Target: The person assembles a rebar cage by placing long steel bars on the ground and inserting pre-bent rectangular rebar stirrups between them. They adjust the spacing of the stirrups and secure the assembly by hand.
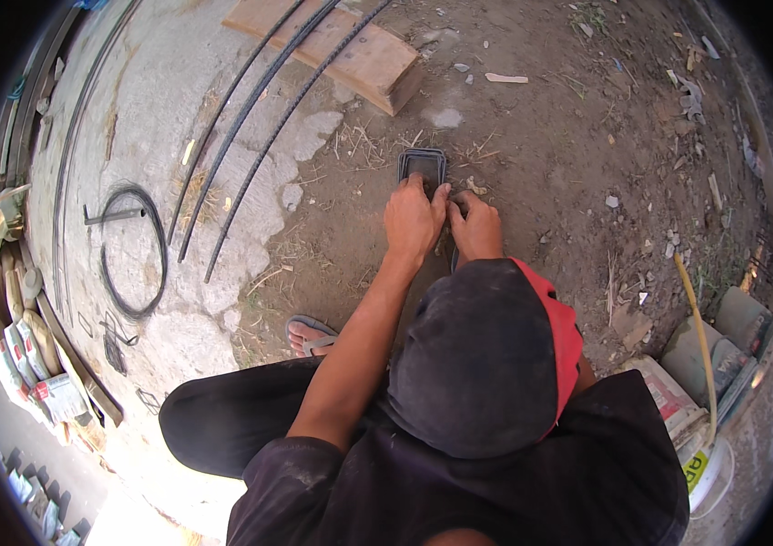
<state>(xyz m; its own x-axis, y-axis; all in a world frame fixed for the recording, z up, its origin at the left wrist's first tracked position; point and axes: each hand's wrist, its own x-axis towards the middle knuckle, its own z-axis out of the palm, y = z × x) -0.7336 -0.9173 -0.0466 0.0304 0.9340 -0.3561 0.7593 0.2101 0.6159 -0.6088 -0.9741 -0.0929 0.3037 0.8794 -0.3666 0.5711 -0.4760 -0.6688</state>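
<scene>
A stack of dark rectangular wire stirrups (442, 156) lies just beyond my hands over the dirt. My left hand (411, 221) grips its near end, with the fingers bent over the inner side and the thumb toward the right. Close beside that thumb, my right hand (477, 227) is closed in a pinch at the stack's near right corner. What sits between its fingertips is too small to make out. A dark cap with a red section (486, 364) hides part of my right forearm.
Ribbed steel bars (250, 118) cross a wooden plank (363, 68) ahead to the left. A black wire coil (164, 264) and loose wire stirrups (113, 350) lie on the concrete at left. Paper sacks (60, 398) are at far left. A white bucket (718, 478) stands at lower right.
</scene>
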